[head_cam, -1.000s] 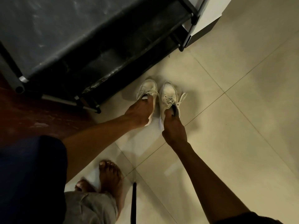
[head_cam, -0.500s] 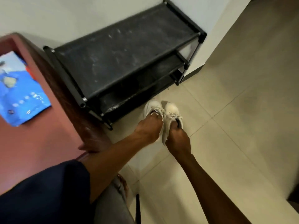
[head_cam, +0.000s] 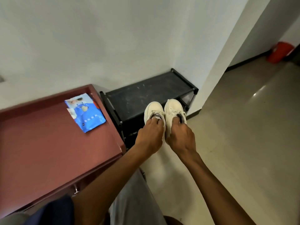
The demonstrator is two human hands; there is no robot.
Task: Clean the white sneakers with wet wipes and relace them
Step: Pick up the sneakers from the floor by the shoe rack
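Observation:
I hold two white sneakers side by side in the air, toes pointing away from me. My left hand (head_cam: 150, 138) grips the left sneaker (head_cam: 152, 109) with its fingers hooked into the opening. In the same way my right hand (head_cam: 181, 138) grips the right sneaker (head_cam: 172, 108), whose white laces hang loose near the opening. Both shoes hover in front of the black shoe rack (head_cam: 138, 96). A blue pack, which may be wet wipes (head_cam: 85, 112), lies flat on the reddish-brown desk (head_cam: 48, 151) to the left.
The black shoe rack stands against the white wall in a corner. The desk's edge and a drawer handle (head_cam: 76, 190) are close to my left arm. Beige tiled floor (head_cam: 243, 143) stretches to the right. A red object (head_cam: 280, 52) sits far off at the upper right.
Both sneakers were lifted off the floor and now hang in my hands above the rack's level. My view rose and tilted up, so the desk, pack and wall came into sight.

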